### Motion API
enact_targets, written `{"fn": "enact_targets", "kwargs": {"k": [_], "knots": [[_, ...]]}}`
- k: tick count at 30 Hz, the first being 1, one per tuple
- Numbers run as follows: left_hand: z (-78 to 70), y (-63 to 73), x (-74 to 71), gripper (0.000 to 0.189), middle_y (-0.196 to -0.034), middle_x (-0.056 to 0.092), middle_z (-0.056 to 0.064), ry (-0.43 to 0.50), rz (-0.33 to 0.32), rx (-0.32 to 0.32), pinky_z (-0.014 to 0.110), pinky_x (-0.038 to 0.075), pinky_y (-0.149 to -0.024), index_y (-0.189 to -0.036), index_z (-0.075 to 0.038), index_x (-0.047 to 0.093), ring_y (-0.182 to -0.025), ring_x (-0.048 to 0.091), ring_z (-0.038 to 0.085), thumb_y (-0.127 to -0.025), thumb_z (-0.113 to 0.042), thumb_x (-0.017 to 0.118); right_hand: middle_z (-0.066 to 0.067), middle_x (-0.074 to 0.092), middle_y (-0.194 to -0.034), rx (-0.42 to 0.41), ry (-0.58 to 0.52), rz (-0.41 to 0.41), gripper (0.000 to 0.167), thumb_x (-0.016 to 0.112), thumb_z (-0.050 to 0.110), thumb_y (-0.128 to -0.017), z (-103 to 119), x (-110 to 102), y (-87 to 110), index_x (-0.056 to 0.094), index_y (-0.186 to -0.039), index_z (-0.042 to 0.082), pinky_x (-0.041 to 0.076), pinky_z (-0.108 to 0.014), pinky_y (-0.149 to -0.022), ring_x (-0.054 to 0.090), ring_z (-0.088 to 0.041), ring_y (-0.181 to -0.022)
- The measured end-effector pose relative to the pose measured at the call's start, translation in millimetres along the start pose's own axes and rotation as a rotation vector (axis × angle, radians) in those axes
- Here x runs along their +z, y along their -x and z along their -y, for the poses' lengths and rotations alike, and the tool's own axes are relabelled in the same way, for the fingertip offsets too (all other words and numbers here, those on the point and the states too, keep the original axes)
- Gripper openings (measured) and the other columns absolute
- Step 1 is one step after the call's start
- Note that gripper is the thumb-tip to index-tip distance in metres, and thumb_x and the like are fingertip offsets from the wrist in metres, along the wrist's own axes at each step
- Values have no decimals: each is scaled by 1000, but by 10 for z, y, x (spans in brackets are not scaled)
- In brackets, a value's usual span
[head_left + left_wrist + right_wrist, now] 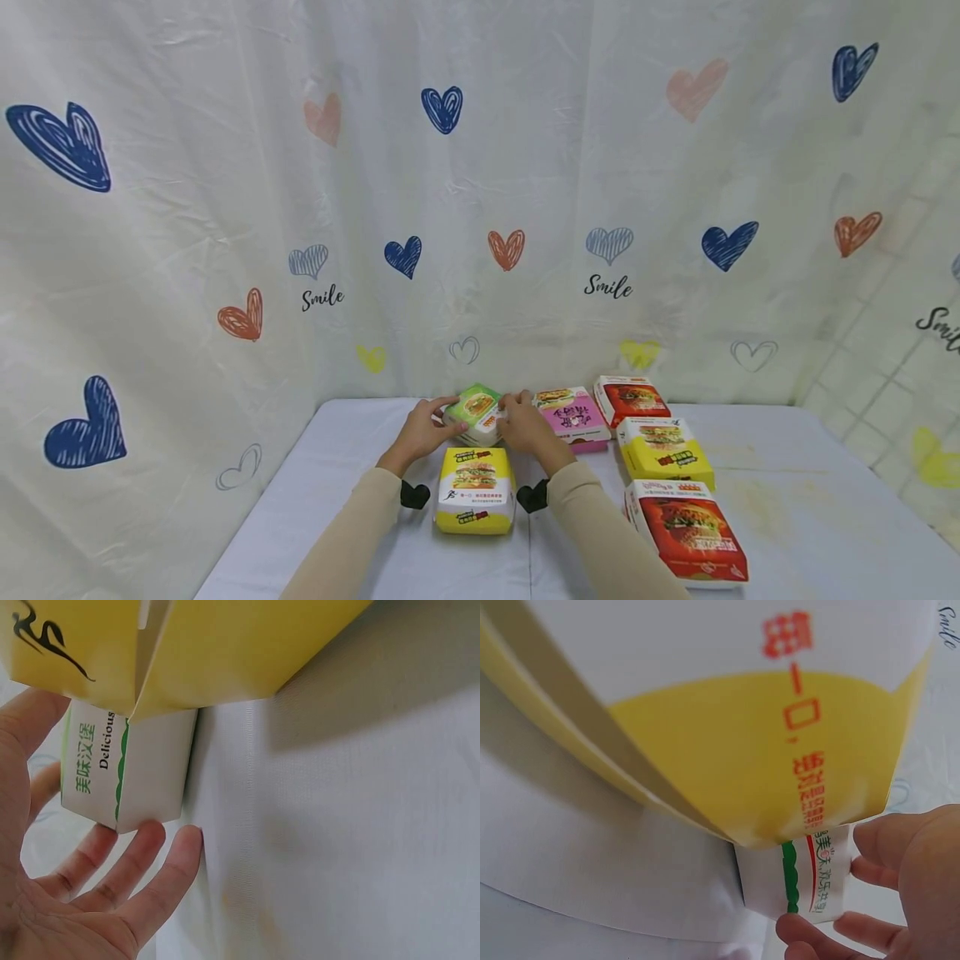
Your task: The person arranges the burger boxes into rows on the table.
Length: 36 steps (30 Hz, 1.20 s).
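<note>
A green-and-white burger box (477,406) lies near the back of the table. My left hand (422,429) holds its left side, with the thumb at the near corner and the fingers (146,847) along the far side. On the opposite side, my right hand (527,425) grips the box, its fingers (810,934) curled against the wall. Between my forearms, closer to me, sits a yellow-and-white burger box (474,490). It covers part of the green-and-white box in both wrist views.
Right of the hands is a pink burger box (573,421). A column beside it has a red box (633,398) at the back, a yellow box (666,452) in the middle and a larger red box (688,529) in front. A heart-printed curtain (480,183) hangs behind the white-covered table (810,508).
</note>
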<state>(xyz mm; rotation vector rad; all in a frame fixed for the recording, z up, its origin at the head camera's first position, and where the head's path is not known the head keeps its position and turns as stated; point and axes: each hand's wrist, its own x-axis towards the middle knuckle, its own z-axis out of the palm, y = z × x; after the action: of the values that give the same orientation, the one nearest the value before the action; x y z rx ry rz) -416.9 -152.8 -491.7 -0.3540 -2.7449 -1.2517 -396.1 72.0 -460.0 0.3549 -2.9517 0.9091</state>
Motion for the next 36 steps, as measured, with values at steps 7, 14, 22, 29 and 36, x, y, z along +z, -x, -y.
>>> {"fn": "enact_targets", "kwargs": {"k": [7,14,22,29,36], "knots": [[-3,0,-3,66,-123,56,16,14,11,-9,39,56,-84,-144,-18,57,-104,63,25,-87,-42,81,-25,37,-139,-17,15,-20,33,55,21,-104,-24,3,-1,52,-135,9,52,-43,-80,57,-31,-95],[-14,3,8,73,-132,56,14,24,21,-75,42,57,-88,-146,-24,54,-111,63,28,-84,-51,81,-23,40,-138,-2,16,-28,35,60,23,-102,-30,7,-7,54,-135,11,52,-41,-80,57,-29,-97],[-44,19,0,82,-145,53,14,74,30,-126,49,56,-94,-146,-26,52,-123,61,33,-78,-56,84,-24,45,-134,-2,43,-32,34,63,25,-100,-25,13,-10,55,-130,12,52,-45,-81,57,-30,-98],[-45,14,10,86,-153,50,13,67,44,-148,53,54,-97,-147,-27,50,-127,60,35,-75,-57,86,-24,52,-130,7,58,-20,31,64,25,-100,5,-36,14,57,-127,13,52,-45,-79,58,-29,-93],[-28,11,-5,85,-156,48,11,53,73,-136,55,53,-98,-150,-26,48,-128,59,36,-78,-55,84,-20,56,-121,0,66,-21,26,63,21,-101,18,-47,22,56,-125,13,50,-43,-76,57,-27,-89]]}}
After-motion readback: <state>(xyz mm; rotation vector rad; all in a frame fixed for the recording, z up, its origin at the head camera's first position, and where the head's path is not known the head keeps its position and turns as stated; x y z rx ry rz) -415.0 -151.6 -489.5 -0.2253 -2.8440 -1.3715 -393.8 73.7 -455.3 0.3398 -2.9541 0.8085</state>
